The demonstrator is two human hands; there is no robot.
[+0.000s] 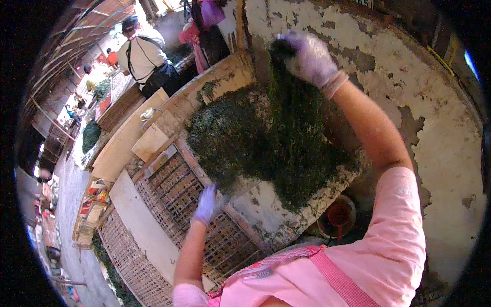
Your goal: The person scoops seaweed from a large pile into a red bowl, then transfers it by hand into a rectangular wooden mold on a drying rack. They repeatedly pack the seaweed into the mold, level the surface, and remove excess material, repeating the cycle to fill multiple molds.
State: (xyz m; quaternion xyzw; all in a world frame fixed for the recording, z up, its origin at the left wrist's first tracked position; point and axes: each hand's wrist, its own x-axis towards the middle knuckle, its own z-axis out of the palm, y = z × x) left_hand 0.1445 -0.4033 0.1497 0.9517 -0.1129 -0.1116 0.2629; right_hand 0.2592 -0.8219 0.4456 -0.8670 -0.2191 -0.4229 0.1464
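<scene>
My right hand (310,61), in a whitish glove stained purple, is raised high near the wall and grips a dark clump of stringy green plant matter (285,50). Long strands hang from it toward a big heap of the same dark green matter (234,126). That heap covers much of a pale, worn work slab (262,201); the slab's near left part shows bare. Over the woven slatted rack (230,234), beside its wooden rail, is my left hand (206,203), gloved and slightly blurred, with extended fingers and nothing visible in it.
Below the slab's right edge stands a bucket (337,217) with a reddish scoop-like thing inside. A peeling wall (387,88) rises on the right. Boards (126,134) and a long pale panel (142,215) lie left. Another person (144,57) works at a table further back.
</scene>
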